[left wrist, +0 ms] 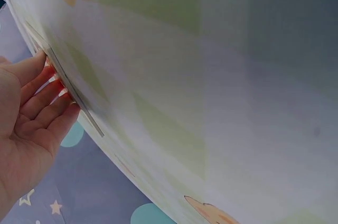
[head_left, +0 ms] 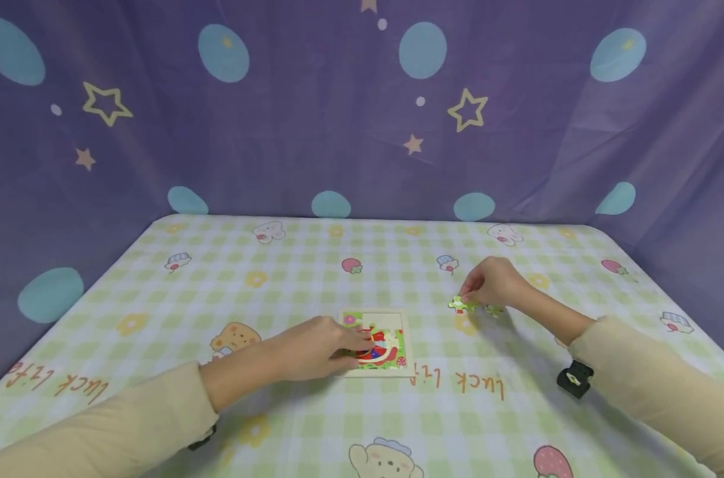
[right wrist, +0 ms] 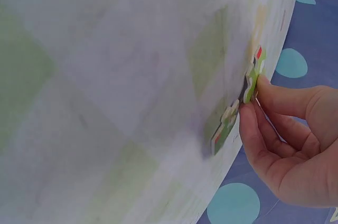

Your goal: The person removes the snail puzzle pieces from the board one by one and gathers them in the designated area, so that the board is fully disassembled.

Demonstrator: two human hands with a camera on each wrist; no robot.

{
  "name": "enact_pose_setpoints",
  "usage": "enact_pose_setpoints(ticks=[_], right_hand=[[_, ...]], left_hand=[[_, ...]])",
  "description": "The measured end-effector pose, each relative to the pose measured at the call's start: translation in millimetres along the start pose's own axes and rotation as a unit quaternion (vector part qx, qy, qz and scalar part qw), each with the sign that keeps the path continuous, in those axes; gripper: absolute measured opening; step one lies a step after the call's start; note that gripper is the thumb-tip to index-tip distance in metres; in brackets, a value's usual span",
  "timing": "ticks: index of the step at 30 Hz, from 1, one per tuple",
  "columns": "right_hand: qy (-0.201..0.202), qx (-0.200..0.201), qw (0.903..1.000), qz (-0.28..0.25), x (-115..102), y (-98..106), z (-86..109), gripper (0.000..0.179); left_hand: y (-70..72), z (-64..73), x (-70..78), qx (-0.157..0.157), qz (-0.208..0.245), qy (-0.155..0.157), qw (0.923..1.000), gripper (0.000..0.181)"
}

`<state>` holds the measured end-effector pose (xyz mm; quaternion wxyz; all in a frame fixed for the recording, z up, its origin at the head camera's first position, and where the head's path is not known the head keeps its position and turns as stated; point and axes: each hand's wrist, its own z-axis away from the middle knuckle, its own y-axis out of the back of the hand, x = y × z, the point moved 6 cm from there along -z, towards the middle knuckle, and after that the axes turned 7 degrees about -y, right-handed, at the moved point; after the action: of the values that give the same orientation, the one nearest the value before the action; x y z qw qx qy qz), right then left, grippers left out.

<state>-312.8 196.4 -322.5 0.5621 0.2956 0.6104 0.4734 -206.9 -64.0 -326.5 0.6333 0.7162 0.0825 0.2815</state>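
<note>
A square jigsaw tray with a pale frame lies on the tablecloth, holding colourful pieces; a bare patch shows at its upper right. My left hand rests on its left side, fingers over the picture. In the left wrist view the thumb touches the edge of the tray and the fingers lie fairly straight. To the right of the tray, my right hand pinches a green jigsaw piece between thumb and fingers, tilted up from the cloth. Another jigsaw piece lies on the cloth beside it, partly under the hand.
A checked tablecloth with printed bears, cakes and strawberries covers the table. Behind it hangs a purple curtain with stars and blue ovals. A dark device is worn at the right wrist.
</note>
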Motion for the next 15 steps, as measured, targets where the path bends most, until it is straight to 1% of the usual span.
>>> enact_pose_setpoints(ticks=[2,6,11,15], right_hand=[[0.005,0.001,1.0000,-0.002,-0.2,-1.4,0.4,0.005],[0.024,0.017,0.9996,0.003,-3.0,-2.1,2.0,0.005],[0.006,0.020,0.9998,0.000,-2.1,-2.9,3.2,0.005],[-0.003,0.023,0.9997,-0.004,-1.9,-2.4,3.9,0.005]], left_hand=[[-0.1,0.2,0.5,-0.001,-0.001,0.001,1.0000,0.035],[0.6,0.0,0.5,-0.004,-0.002,0.004,1.0000,0.035],[0.6,-0.5,0.4,-0.010,0.002,0.007,0.9999,0.034],[-0.3,-0.6,1.6,-0.007,0.003,0.003,1.0000,0.035]])
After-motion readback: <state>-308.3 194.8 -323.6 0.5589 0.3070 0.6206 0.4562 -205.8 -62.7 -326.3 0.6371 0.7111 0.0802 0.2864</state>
